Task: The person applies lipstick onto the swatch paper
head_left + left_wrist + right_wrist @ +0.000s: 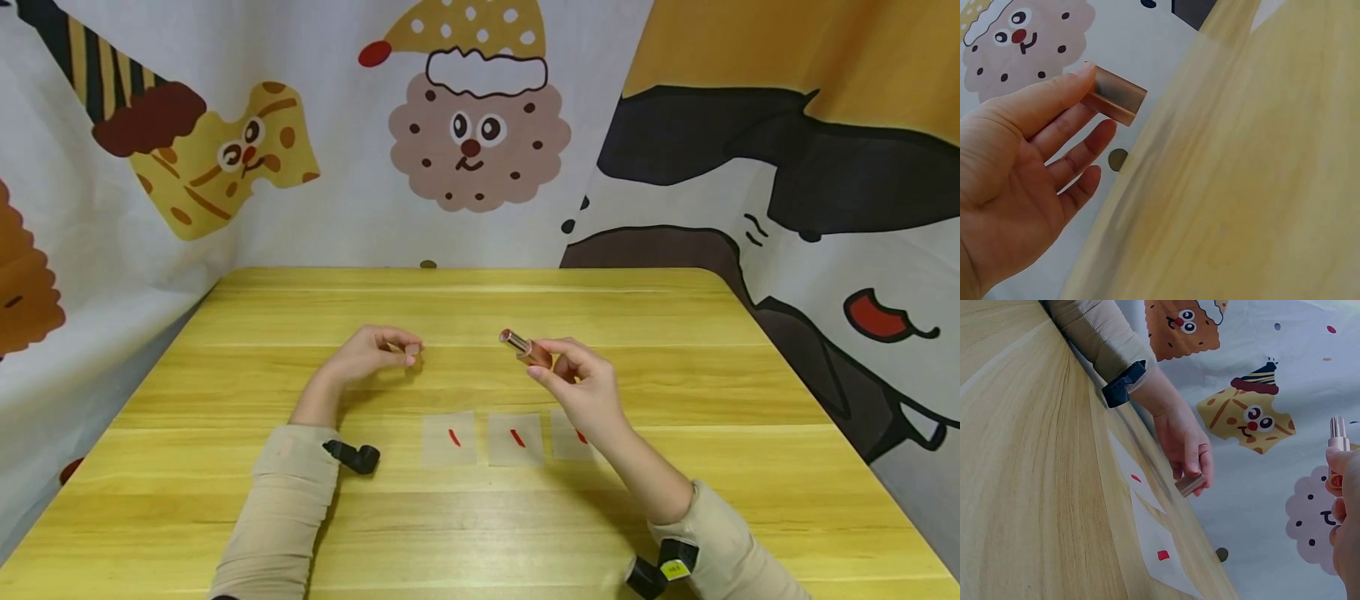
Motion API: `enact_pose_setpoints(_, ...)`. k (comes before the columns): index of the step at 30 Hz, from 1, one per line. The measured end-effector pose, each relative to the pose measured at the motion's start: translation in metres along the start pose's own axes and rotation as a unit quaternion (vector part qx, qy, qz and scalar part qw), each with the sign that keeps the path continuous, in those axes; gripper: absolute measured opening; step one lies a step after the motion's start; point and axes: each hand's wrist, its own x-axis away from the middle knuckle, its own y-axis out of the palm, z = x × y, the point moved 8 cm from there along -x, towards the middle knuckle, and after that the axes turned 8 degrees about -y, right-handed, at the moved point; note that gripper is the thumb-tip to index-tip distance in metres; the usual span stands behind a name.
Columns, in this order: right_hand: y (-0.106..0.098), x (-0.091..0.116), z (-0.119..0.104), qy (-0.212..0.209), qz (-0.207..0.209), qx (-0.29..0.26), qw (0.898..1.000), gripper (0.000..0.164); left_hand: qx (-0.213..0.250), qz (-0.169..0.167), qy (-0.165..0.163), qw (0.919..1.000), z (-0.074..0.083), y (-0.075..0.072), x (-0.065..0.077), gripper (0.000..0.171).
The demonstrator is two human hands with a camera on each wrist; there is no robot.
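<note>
My right hand [588, 387] pinches the rose-gold base of an uncapped lipstick [525, 347] between thumb and fingers. Its shiny tube tilts up to the left, above the table. In the right wrist view the lipstick [1339, 434] stands at the right edge, partly covered by the hand. My left hand [371, 350] holds the small copper-coloured lipstick cap [1117, 95] by one end, thumb against fingers, the other fingers loosely bent. Between and below the hands lie three pale paper squares [501, 454], each bearing a short red stroke; the right hand partly covers the rightmost one.
The wooden table [450, 542] reaches back to a white curtain [330, 225] printed with cartoon food. Black wrist cameras sit on the left sleeve [288, 500] and the right sleeve [735, 542].
</note>
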Motion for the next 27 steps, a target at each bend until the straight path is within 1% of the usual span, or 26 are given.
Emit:
enact_pose_setpoints(5, 0.001, -0.001, -0.001, -0.002, -0.004, 0.004, 1.0, 0.024, 0.005, 0.027, 0.01, 0.9996, 0.007, -0.004, 0.0, 0.034)
enact_pose_setpoints(9, 0.001, -0.001, -0.001, -0.001, -0.004, 0.013, 1.0, 0.024, 0.009, 0.047, 0.025, 0.9985, 0.018, -0.007, 0.002, 0.034)
enact_pose_setpoints(14, 0.001, -0.001, -0.001, -0.001, -0.002, 0.017, 1.0, 0.025, 0.01, 0.075, 0.035, 0.9965, 0.051, -0.008, 0.017, 0.028)
enact_pose_setpoints(16, 0.0, -0.001, -0.001, -0.001, -0.002, 0.016, 1.0, 0.025, 0.003, 0.086, 0.038, 0.9956, 0.064, -0.008, 0.024, 0.026)
enact_pose_setpoints(23, 0.0, -0.001, -0.003, -0.001, -0.003, 0.017, 1.0, 0.025, 0.002, 0.115, 0.065, 0.9913, 0.085, -0.008, 0.031, 0.026)
enact_pose_setpoints(27, 0.0, -0.001, -0.002, -0.003, -0.002, 0.016, 1.0, 0.025, 0.013, 0.125, 0.101, 0.9869, 0.095, -0.007, 0.034, 0.026)
